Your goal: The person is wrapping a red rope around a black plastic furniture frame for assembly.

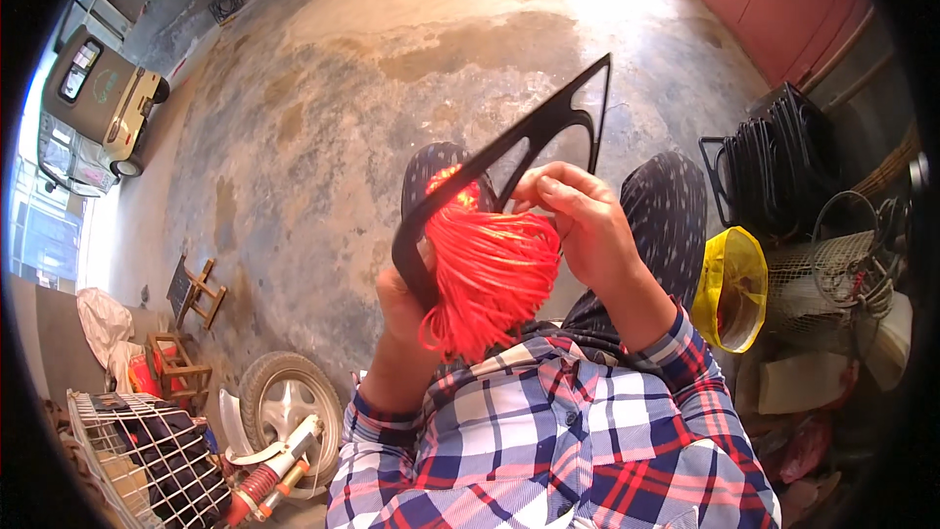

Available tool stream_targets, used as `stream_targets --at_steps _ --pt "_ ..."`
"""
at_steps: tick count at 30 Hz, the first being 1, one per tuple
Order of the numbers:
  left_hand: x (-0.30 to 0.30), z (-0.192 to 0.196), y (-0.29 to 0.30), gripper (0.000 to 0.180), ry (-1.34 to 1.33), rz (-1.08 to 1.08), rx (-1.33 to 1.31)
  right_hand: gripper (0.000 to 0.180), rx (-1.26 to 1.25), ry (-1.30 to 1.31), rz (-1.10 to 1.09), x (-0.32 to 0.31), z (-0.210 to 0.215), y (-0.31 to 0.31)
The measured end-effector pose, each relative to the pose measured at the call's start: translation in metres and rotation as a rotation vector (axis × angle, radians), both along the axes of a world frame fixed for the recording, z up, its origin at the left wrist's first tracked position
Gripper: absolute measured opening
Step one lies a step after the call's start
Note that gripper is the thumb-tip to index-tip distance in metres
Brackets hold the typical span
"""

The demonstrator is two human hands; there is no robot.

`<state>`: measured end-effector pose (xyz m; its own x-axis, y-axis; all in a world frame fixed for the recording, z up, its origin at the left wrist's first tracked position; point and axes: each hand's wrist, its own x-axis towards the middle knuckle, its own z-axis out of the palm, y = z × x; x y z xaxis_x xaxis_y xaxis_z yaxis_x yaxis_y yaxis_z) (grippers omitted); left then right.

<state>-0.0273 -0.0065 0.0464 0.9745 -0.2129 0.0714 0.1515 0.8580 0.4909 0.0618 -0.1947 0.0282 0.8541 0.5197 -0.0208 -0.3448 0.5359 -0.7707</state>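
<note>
In front of my lap I hold a black plastic triangular frame point(529, 125), its narrow tip pointing up and to the right. My left hand point(399, 312) wraps round its lower curved end. A thick bundle of bright red cord point(494, 279) hangs in loops across the frame beside that hand, and a brightly lit red knot-like part point(458, 188) shows above it. My right hand point(585, 225) is at the frame's inner brace, its thumb and fingers pinched together. What lies between those fingertips is too small to make out.
On the right a stack of similar black frames point(783, 162) stands beside a yellow bag point(718, 284) and a wire mesh basket point(818, 272). A spoked wheel point(292, 400), a white wire crate point(162, 451) and small wooden stools point(176, 364) sit at left. A three-wheeled vehicle point(108, 88) is farther off.
</note>
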Motion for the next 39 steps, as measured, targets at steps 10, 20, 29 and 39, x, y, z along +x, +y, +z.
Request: stream_targets --at_steps 10,20,29,39 --pt "-0.008 0.012 -0.019 0.067 0.01 -0.063 0.178 0.035 0.598 0.295 0.373 0.003 -0.02 0.022" --pt "-0.003 -0.007 -0.002 0.06 -0.07 0.069 0.329 0.049 0.394 0.151 -0.106 0.021 -0.052 -0.015" --pt "0.013 -0.019 0.024 0.043 -0.122 0.025 0.282 0.051 0.595 -0.174 0.246 -0.003 0.002 -0.022" --pt "0.011 -0.016 0.029 0.049 -0.105 0.104 0.371 0.046 0.551 0.133 0.128 -0.014 0.008 -0.023"
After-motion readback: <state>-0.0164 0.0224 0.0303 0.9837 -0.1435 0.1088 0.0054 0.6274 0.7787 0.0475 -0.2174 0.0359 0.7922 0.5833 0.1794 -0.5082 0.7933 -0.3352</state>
